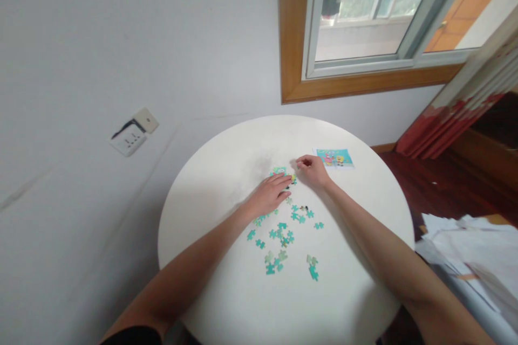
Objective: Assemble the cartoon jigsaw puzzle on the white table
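Note:
My left hand (272, 194) lies flat, fingers stretched out, over a partly joined jigsaw puzzle (279, 171) near the middle of the table, hiding much of it. Just to the right, my right hand (313, 170) is raised slightly with thumb and fingertips pinched together. Whatever those fingertips hold, if anything, is too small to make out. Loose teal and pale green jigsaw pieces (282, 233) are scattered between my forearms. A colourful picture card (339, 158) with cartoon figures rests beyond my right hand.
The round white table (194, 215) stands close to the wall, below a wood-framed window (292, 38). Wall sockets (130, 139) are at the left. A red and white curtain (429, 129) hangs at the right, above a stack of papers (473, 253) beside the table.

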A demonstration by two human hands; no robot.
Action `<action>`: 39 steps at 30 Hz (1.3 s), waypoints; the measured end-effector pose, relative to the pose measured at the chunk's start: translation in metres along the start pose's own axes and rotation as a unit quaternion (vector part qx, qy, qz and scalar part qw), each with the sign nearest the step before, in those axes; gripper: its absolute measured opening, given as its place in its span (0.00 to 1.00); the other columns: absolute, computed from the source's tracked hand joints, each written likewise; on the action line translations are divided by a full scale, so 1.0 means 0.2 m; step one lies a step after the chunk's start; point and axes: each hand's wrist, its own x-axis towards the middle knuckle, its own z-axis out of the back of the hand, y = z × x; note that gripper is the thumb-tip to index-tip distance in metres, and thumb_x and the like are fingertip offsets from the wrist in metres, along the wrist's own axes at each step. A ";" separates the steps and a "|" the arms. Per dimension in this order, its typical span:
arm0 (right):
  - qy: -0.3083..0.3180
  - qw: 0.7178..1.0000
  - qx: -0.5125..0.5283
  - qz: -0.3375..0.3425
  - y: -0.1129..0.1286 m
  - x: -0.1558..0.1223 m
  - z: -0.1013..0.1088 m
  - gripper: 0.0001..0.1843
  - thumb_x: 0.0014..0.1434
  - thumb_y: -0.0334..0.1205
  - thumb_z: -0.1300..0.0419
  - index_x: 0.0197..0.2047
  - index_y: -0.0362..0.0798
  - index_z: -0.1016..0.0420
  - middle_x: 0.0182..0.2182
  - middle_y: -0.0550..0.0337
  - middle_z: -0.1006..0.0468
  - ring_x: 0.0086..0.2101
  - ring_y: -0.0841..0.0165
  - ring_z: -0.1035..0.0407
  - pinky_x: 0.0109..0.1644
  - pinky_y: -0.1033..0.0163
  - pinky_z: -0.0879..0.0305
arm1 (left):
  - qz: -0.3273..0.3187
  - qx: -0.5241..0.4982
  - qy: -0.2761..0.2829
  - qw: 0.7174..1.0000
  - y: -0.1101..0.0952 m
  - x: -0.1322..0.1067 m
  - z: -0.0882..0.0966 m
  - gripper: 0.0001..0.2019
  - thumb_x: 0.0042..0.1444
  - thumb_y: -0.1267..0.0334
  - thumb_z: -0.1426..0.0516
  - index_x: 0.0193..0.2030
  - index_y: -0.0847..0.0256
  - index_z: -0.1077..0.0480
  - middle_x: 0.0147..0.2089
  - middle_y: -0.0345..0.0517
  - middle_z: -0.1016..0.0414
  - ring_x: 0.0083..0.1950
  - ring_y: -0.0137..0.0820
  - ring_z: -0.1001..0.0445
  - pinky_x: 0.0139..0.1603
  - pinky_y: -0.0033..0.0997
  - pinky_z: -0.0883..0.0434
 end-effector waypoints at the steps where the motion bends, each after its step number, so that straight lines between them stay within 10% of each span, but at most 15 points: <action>1: -0.004 1.000 0.004 -0.013 0.00 0.00 0.01 0.12 0.51 0.43 0.41 0.34 0.43 0.23 0.24 0.59 0.25 0.25 0.70 0.35 0.31 0.66 0.39 | 0.001 -0.001 0.000 1.000 0.00 0.00 0.00 0.22 0.70 0.55 0.51 0.68 0.53 0.39 0.70 0.45 0.36 0.73 0.37 0.43 0.72 0.46 0.43; 23: 0.108 0.991 -0.048 -0.063 0.17 -0.07 0.25 0.07 0.55 0.34 0.42 0.28 0.43 0.26 0.21 0.57 0.23 0.22 0.70 0.30 0.27 0.68 0.35 | -0.001 -0.012 -0.011 1.000 0.00 0.00 0.00 0.22 0.71 0.56 0.54 0.68 0.54 0.38 0.70 0.44 0.37 0.73 0.37 0.44 0.73 0.47 0.44; 39: 0.197 0.978 -0.053 -0.037 0.28 -0.27 0.14 0.11 0.53 0.27 0.48 0.34 0.45 0.26 0.23 0.62 0.25 0.24 0.71 0.31 0.30 0.69 0.37 | 0.024 -0.061 -0.124 0.990 0.00 0.00 0.09 0.16 0.70 0.60 0.53 0.54 0.56 0.26 0.53 0.47 0.22 0.55 0.36 0.27 0.60 0.46 0.31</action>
